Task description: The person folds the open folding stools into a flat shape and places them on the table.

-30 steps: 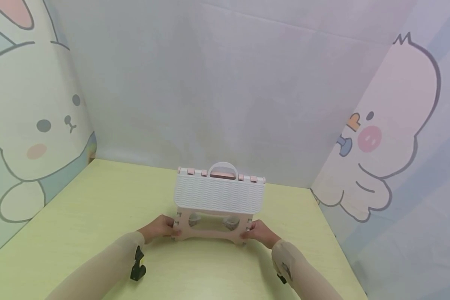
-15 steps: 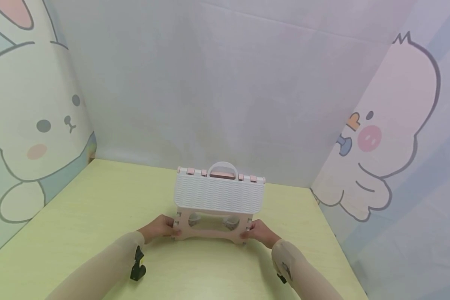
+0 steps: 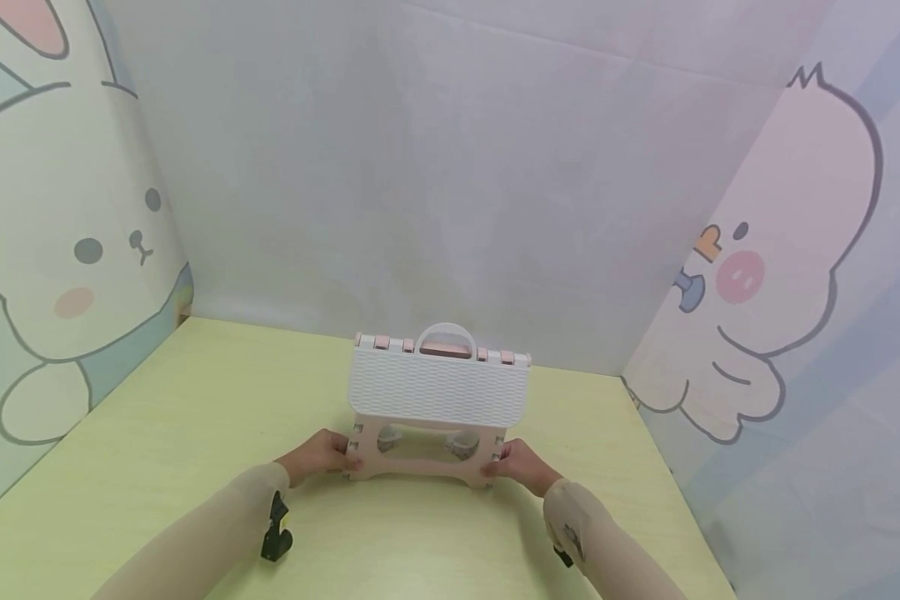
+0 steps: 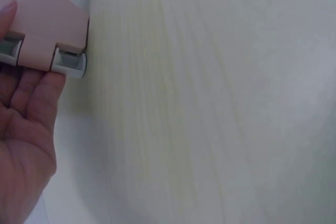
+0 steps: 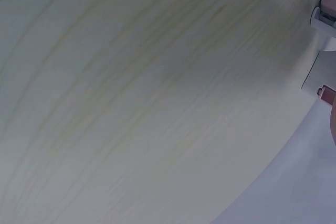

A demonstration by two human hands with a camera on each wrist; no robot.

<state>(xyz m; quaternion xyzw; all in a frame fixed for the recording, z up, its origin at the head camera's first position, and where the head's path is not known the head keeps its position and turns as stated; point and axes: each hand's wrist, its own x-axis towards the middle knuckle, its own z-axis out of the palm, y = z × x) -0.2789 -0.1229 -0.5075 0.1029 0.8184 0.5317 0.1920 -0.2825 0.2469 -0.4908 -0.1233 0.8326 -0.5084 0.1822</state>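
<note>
The left hand (image 3: 318, 457) and right hand (image 3: 527, 467) grip opposite sides of a folding stool's (image 3: 440, 392) pink leg panel (image 3: 420, 469). It's on the yellow table (image 3: 232, 375), between them, white textured top facing the person.

Bright, diffuse, slightly hazy light fills the head view; a pale sheen lies on the light yellow wood-grained surface (image 3: 412, 533) at six o'clock, and the white-and-pink plastic folding stool (image 3: 442, 383) is softly lit. The left wrist view is blurry, shadowed toward seven o'clock. The right wrist view is dim, bluish-grey, darker toward two o'clock.
</note>
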